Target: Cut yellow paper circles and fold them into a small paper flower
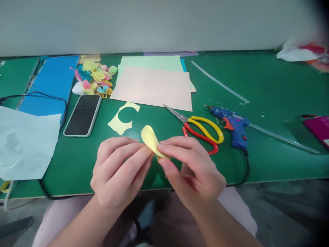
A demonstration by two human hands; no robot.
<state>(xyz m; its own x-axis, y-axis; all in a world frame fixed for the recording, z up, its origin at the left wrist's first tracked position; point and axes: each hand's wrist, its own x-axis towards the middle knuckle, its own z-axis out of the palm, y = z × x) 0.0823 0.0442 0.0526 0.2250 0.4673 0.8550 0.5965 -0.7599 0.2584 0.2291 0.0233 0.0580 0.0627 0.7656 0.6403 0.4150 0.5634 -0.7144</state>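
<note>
Between both hands, above the green table's front part, a small piece of yellow paper [149, 136] is bent into a curve. My left hand [120, 168] pinches its lower left side, with the fingertips partly hidden behind it. On the other side my right hand [192, 168] holds the paper's right edge between thumb and fingers. Just beyond lies a yellow paper scrap [117, 124] with a round cut-out. Scissors [183, 118] with one yellow and one red handle rest behind my right hand, blades closed.
A blue glue gun [238, 128] with a glue stick in its back lies right. Another glue stick [218, 80] is farther back. Coloured paper sheets [154, 85], paper flowers [97, 77], a phone [82, 115], a blue board [51, 82] and a pale sheet [28, 144] occupy the middle and left.
</note>
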